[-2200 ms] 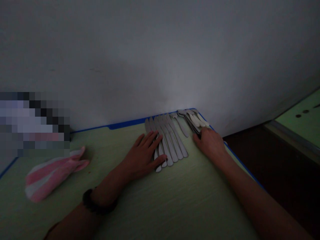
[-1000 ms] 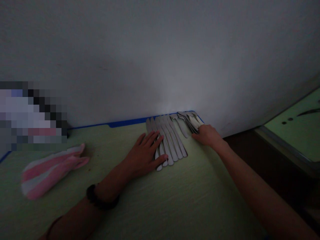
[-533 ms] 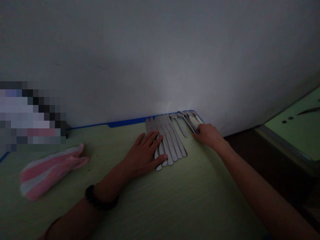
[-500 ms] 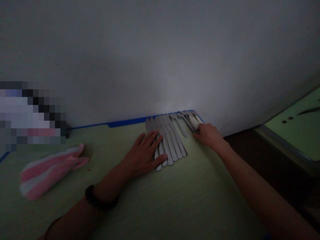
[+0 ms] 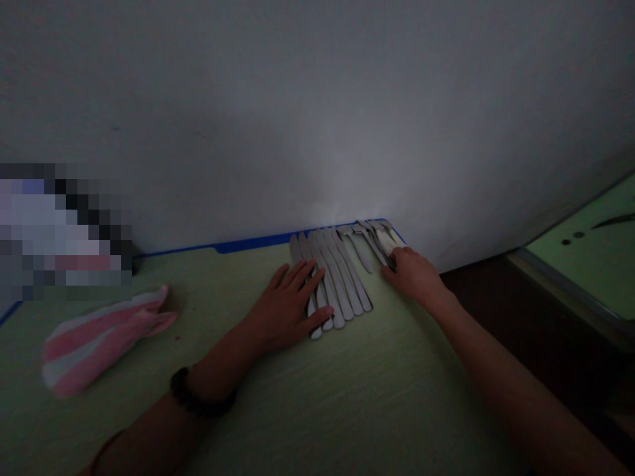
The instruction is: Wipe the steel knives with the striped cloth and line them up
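Several metal table knives (image 5: 342,277) lie side by side in a row on the pale green tabletop. My left hand (image 5: 288,301) rests flat with spread fingers over the left knives, touching their handles. To the right of the row lies a single fork (image 5: 360,251), apart from both hands. A bunch of metal cutlery (image 5: 376,237), its exact kinds hard to make out in the dim light, lies by the table's far right corner. My right hand (image 5: 411,271) has its fingers closed around the near end of that bunch, and they hide the handles.
A pink and white striped cloth (image 5: 99,344) lies on the left of the table (image 5: 347,403). The wall (image 5: 297,132) rises directly behind the blue table edge. Further right, past a dark gap, is another green surface (image 5: 590,264). A pixelated patch covers the far left.
My right hand has shifted very slightly to the left and down at the cutlery bunch. My left hand and the knives keep their places, apart from a small camera drift.
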Tool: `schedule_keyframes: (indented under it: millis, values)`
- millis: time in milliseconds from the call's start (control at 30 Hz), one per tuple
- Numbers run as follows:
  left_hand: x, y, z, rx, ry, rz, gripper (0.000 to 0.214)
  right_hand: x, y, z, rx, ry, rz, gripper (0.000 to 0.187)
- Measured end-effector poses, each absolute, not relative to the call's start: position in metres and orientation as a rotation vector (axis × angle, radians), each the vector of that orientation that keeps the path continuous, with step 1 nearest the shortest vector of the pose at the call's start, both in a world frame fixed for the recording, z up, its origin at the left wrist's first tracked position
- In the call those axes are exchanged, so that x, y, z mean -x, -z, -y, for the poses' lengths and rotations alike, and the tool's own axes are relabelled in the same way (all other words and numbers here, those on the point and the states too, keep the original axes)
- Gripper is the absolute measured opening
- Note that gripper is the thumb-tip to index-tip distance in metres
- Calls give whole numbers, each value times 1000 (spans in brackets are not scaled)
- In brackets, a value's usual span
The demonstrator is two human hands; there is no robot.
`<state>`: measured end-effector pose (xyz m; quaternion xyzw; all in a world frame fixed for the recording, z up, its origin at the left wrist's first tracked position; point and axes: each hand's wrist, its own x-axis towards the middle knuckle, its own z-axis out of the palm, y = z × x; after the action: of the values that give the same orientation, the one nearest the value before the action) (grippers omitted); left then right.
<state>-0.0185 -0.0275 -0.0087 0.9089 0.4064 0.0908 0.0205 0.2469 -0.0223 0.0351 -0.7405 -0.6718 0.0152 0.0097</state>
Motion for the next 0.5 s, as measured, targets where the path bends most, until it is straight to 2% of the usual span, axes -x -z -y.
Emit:
schedule_keyframes:
  millis: [500]
  values:
    - [19, 9, 27, -2833, -288, -1260, 73, -249, -28, 31, 2234, -15, 2000, 45]
